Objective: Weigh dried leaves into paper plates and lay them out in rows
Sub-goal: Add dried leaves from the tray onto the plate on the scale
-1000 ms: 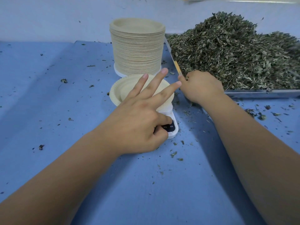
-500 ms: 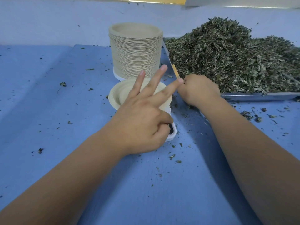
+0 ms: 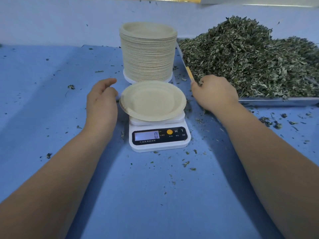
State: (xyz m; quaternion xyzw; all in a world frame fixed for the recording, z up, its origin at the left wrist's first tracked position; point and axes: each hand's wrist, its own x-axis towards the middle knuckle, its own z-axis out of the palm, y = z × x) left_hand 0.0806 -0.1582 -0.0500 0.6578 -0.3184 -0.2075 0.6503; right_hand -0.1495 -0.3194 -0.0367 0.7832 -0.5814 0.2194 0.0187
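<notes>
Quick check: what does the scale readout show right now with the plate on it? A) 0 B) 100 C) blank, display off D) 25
A: the lit display of the white digital kitchen scale shows a single 0, with the empty beige paper plate sitting on its platform.

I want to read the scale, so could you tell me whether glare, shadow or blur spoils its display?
Head view: the display is sharp, backlit and glare-free, reading 0; soft arm shadows fall on the table beside the scale, not on the digits; the wide lens stretches the corners.
</notes>
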